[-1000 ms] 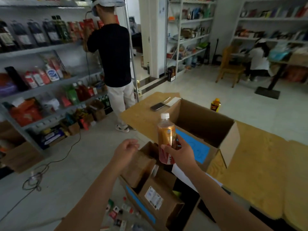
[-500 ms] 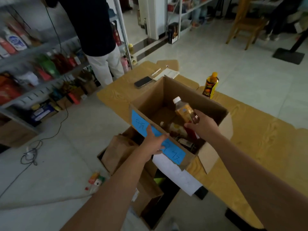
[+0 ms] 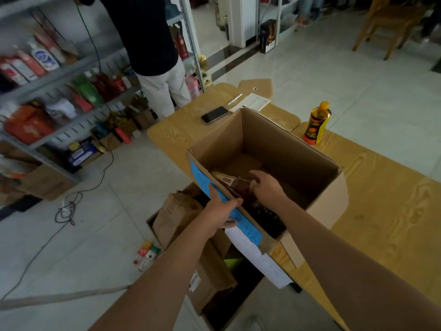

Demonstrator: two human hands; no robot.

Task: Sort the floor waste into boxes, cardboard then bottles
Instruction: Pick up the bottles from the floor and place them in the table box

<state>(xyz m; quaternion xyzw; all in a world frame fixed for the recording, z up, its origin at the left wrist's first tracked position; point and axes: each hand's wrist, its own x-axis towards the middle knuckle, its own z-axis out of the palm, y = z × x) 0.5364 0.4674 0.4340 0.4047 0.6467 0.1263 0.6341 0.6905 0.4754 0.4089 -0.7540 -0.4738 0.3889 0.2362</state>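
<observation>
- The bottle (image 3: 238, 185) is lying low inside the open cardboard box (image 3: 293, 149) on the tabletop (image 3: 386, 199), on top of other dark bottles piled along the near wall.
- The right hand (image 3: 267, 185) is reaching down into the box with its fingers curled at the bottle; whether they are gripping it or already letting go, I cannot tell in the dim interior.
- The left hand (image 3: 220, 211) is clamping the near rim of the box, thumb over the blue label (image 3: 248, 229) and fingers wrapped underneath, steadying it.
- To do this step well, I would say the bottle should be laid flat beside the others rather than dropped, and the left hand should be holding the rim until the right is clear, since the box is sitting close to the tabletop's edge.
- A yellow bottle (image 3: 317, 124) is standing upright on the tabletop, beyond the box to its right, apparently not yet sorted.
- A few small bottles (image 3: 146, 253) are lying on the floor (image 3: 83, 235) beside a lower box (image 3: 210, 283) holding brown cardboard pieces, so by my judgement the cardboard stage looks largely done and bottles are remaining.
- A phone (image 3: 214, 114), a pen and a notepad are resting at the far end of the tabletop.
- Another person (image 3: 152, 44) is standing at the shelves (image 3: 47, 75) further back.
</observation>
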